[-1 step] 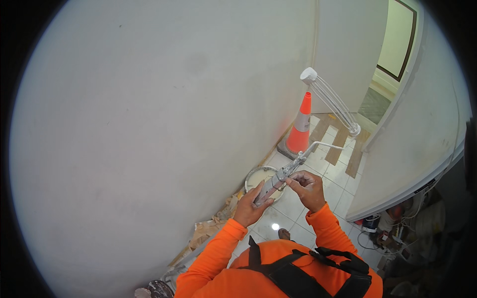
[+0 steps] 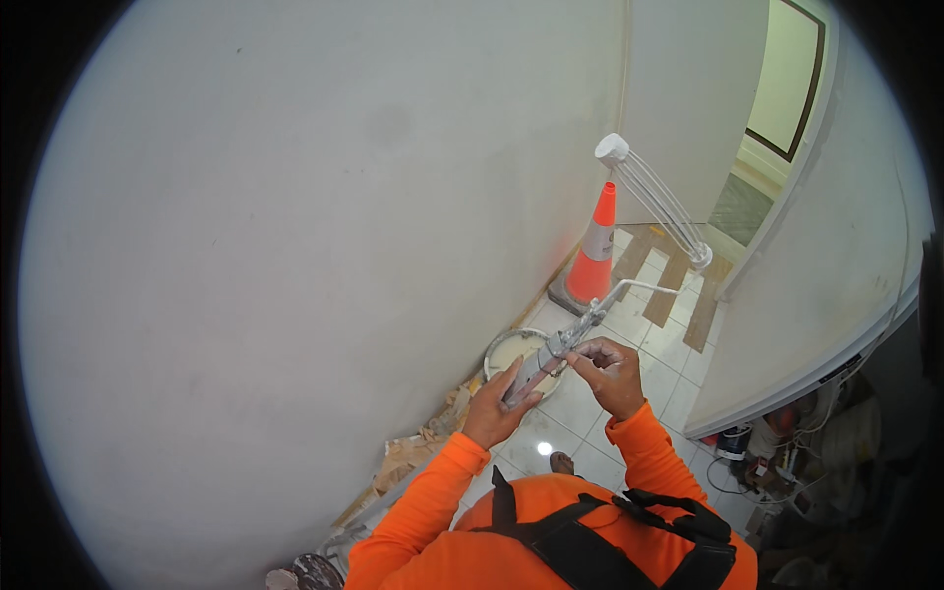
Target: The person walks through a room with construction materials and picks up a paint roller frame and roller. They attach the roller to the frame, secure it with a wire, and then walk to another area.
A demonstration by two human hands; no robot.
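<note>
I hold a paint roller frame (image 2: 612, 149) in front of me. Its bare white wire cage points away to the upper right, with no sleeve on it. A bent rod joins the cage to a handle bound with grey tape or wrapping (image 2: 557, 345) to a pole. My left hand (image 2: 495, 407) is closed around the pole's near end. Against the wrapped joint, my right hand (image 2: 610, 376) pinches with thumb and fingertips; whatever lies between them is too small to make out. Below the handle stands a bucket (image 2: 488, 358) of cream-coloured liquid, partly covered by the tool and my hands.
An orange traffic cone (image 2: 594, 265) stands by the wall beyond the bucket. Brown paper (image 2: 408, 462) lies along the wall's foot. White tiles (image 2: 551, 433) cover the floor, with brown strips farther off. Cables and tools (image 2: 777, 472) are heaped at the right, below a curved panel (image 2: 826, 295).
</note>
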